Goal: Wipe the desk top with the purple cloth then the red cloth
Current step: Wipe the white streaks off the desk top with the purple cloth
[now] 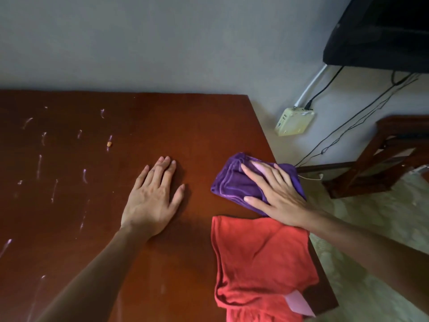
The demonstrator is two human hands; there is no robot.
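The reddish-brown desk top [104, 228] fills the lower left of the head view. White smears [39, 163] and a small orange crumb [108, 144] mark its left part. A folded purple cloth [232, 184] lies near the desk's right edge. My right hand [276, 194] presses flat on it, fingers spread and pointing left. Just in front of it lies the red cloth [260, 259], with a pink tag [299, 303] at its near corner. My left hand [152, 196] rests palm down on the bare wood, left of the purple cloth, holding nothing.
A grey wall [162, 43] stands behind the desk. To the right, a cream power strip [294, 122] with cables hangs on the wall, a black screen [380, 31] is at top right, and a wooden chair [383, 159] stands on a pale floor.
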